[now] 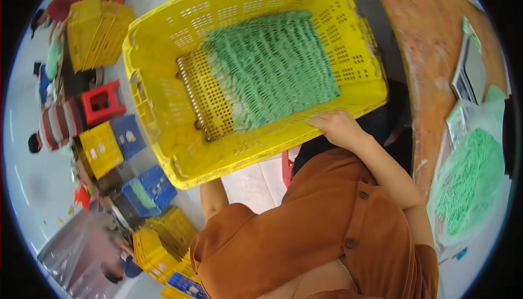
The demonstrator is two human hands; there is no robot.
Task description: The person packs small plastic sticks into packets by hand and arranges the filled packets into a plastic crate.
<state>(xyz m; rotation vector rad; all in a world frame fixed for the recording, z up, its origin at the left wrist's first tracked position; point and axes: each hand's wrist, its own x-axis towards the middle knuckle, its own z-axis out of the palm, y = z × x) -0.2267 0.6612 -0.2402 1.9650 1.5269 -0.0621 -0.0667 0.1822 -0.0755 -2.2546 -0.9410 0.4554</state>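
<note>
A large yellow plastic crate [163,165] with perforated walls is tilted in front of me. In its bottom lies a layer of green, wavy strands [275,65] in close rows, whitish along the left edge; I cannot make out what they are. My right hand [340,127] is closed over the near rim, thumb and fingers gripping the edge. On the other side, my left forearm [213,198] passes behind the crate's near left corner, which hides my left hand completely.
An orange-brown worktop [422,43] runs along the right. A clear bag of green strands [469,184] lies beyond it. At left are stacked yellow crates [101,35], a red stool [103,103], a blue crate [150,190] and several people, one in a striped shirt [59,124].
</note>
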